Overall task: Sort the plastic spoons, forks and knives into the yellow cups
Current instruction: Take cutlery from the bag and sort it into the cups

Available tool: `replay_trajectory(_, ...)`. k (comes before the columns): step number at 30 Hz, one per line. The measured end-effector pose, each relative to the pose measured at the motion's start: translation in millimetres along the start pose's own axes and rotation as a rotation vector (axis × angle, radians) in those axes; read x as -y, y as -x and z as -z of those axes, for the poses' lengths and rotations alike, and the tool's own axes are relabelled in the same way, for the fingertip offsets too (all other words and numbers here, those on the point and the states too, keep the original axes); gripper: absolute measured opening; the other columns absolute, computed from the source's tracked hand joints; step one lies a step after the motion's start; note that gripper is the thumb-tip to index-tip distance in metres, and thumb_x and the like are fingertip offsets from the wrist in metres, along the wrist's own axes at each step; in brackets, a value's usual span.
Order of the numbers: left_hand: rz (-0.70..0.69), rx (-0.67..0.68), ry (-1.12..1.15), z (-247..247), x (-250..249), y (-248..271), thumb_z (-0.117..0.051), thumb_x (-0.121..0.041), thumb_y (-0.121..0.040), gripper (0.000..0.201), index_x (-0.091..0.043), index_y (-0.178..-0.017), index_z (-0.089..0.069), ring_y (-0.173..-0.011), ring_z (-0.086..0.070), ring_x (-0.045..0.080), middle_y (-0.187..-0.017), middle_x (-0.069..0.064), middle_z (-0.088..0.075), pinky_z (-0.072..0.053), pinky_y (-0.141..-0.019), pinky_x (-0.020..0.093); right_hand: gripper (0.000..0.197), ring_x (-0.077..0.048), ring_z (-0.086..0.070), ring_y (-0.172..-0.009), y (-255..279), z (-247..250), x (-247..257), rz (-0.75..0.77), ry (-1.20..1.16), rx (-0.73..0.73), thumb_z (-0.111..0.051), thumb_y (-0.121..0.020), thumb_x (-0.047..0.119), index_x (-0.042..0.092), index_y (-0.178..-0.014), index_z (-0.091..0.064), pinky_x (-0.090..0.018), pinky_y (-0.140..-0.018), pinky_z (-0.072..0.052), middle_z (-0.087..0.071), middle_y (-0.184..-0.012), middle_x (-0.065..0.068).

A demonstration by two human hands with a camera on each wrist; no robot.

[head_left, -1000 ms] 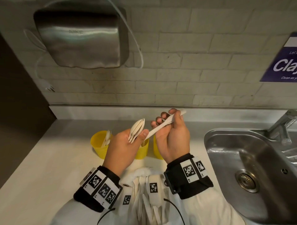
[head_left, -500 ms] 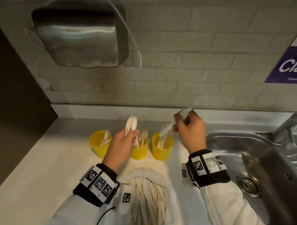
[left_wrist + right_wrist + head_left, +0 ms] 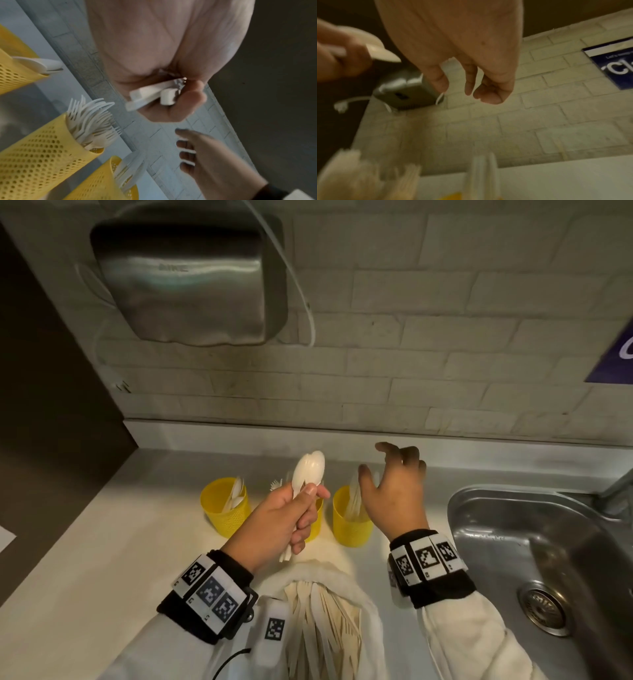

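Three yellow cups stand in a row on the counter. The left cup (image 3: 224,510) holds spoons, the middle cup (image 3: 42,146) holds forks, the right cup (image 3: 350,522) holds knives. My left hand (image 3: 284,515) grips a small bundle of white spoons (image 3: 308,469) upright, bowls up, in front of the middle cup; their handle ends (image 3: 145,97) stick out below my fist. My right hand (image 3: 394,491) hovers just above and right of the right cup, fingers (image 3: 471,83) loosely spread, holding nothing.
A white cloth bag (image 3: 329,611) full of mixed plastic cutlery lies open between my forearms. A steel sink (image 3: 534,559) is sunk into the counter at right. A metal hand dryer (image 3: 191,282) hangs on the brick wall above.
My right hand carried a knife over to the right cup, let it go there, and now hangs open above it. My left hand kept its spoons, staying by the middle cup.
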State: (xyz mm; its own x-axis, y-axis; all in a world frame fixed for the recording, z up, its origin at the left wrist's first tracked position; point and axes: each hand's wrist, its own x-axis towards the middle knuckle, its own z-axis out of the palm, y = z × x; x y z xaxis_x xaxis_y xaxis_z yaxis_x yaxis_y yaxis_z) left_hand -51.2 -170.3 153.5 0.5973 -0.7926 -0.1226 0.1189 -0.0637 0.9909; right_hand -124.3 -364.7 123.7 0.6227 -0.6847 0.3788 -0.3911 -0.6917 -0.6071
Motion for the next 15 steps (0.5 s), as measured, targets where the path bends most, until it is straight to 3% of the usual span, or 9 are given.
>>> replay_trajectory(2,0.009,0.017,0.023,-0.4,0.1,0.9,-0.043,-0.035,-0.107,0.033,-0.009,-0.116,-0.063,-0.049,-0.030,0.012,-0.065,-0.002,-0.037,-0.032,-0.044,0.025,0.031,-0.019,-0.061,-0.101,-1.3,8.8,18.9,0.018,-0.287,0.056,-0.062,-0.098,0.031,0.018,-0.126,-0.065,-0.035,-0.090,-0.051,-0.060,-0.117,-0.009)
replay_trajectory(4,0.019,0.025,0.039,-0.8,0.1,2.8,-0.043,-0.036,-0.107,0.032,-0.013,-0.115,-0.064,-0.048,-0.029,0.011,-0.064,-0.002,-0.036,-0.030,-0.042,0.023,0.022,-0.009,-0.066,-0.085,1.9,16.7,40.4,-0.013,-0.598,0.310,-0.057,-0.104,0.025,0.017,-0.122,-0.068,-0.026,-0.077,-0.052,-0.069,-0.102,-0.001)
replay_trajectory(5,0.019,0.033,0.043,-0.7,-0.3,4.0,-0.043,-0.035,-0.107,0.029,-0.015,-0.112,-0.064,-0.047,-0.028,0.011,-0.063,-0.002,-0.035,-0.030,-0.041,0.022,0.021,-0.008,-0.067,-0.077,4.4,18.1,49.2,-0.029,-0.723,0.407,-0.056,-0.105,0.021,0.015,-0.121,-0.068,-0.023,-0.072,-0.052,-0.069,-0.093,0.002)
replay_trajectory(7,0.015,0.040,0.040,0.9,-1.3,6.8,-0.043,-0.033,-0.108,0.026,-0.016,-0.106,-0.062,-0.045,-0.030,0.011,-0.062,-0.001,-0.037,-0.033,-0.040,0.023,0.018,-0.008,-0.062,-0.065,9.1,17.0,62.9,-0.024,-0.864,0.455,-0.057,-0.104,0.012,0.008,-0.117,-0.069,-0.024,-0.065,-0.055,-0.061,-0.076,0.003)
replay_trajectory(10,-0.011,-0.004,-0.090,8.2,-1.8,10.7,-0.044,-0.029,-0.109,0.021,-0.011,-0.115,-0.053,-0.045,-0.037,0.013,-0.063,-0.002,-0.046,-0.037,-0.040,0.026,0.014,-0.019,-0.056,-0.063,12.9,7.4,75.3,0.011,-0.831,0.346,-0.062,-0.099,0.005,0.012,-0.107,-0.069,-0.040,-0.065,-0.055,-0.054,-0.069,-0.003)
replay_trajectory(13,-0.045,-0.071,-0.271,17.0,-3.2,14.7,-0.058,-0.028,-0.103,0.013,-0.032,-0.115,-0.057,-0.046,-0.041,0.011,-0.061,-0.010,-0.049,-0.035,-0.040,0.027,0.017,-0.025,-0.058,-0.062,18.9,-1.5,89.2,0.076,-0.718,0.289,-0.061,-0.095,0.012,0.027,-0.100,-0.069,-0.045,-0.066,-0.054,-0.055,-0.065,-0.004)
replay_trajectory(15,-0.058,-0.106,-0.278,24.2,-4.9,17.7,-0.061,-0.029,-0.100,0.015,-0.044,-0.103,-0.059,-0.046,-0.037,0.011,-0.058,-0.011,-0.045,-0.031,-0.040,0.025,0.019,-0.022,-0.065,-0.069,23.7,-2.3,101.5,0.112,-0.733,0.348,-0.056,-0.099,0.016,0.026,-0.102,-0.071,-0.044,-0.071,-0.058,-0.066,-0.074,-0.001)
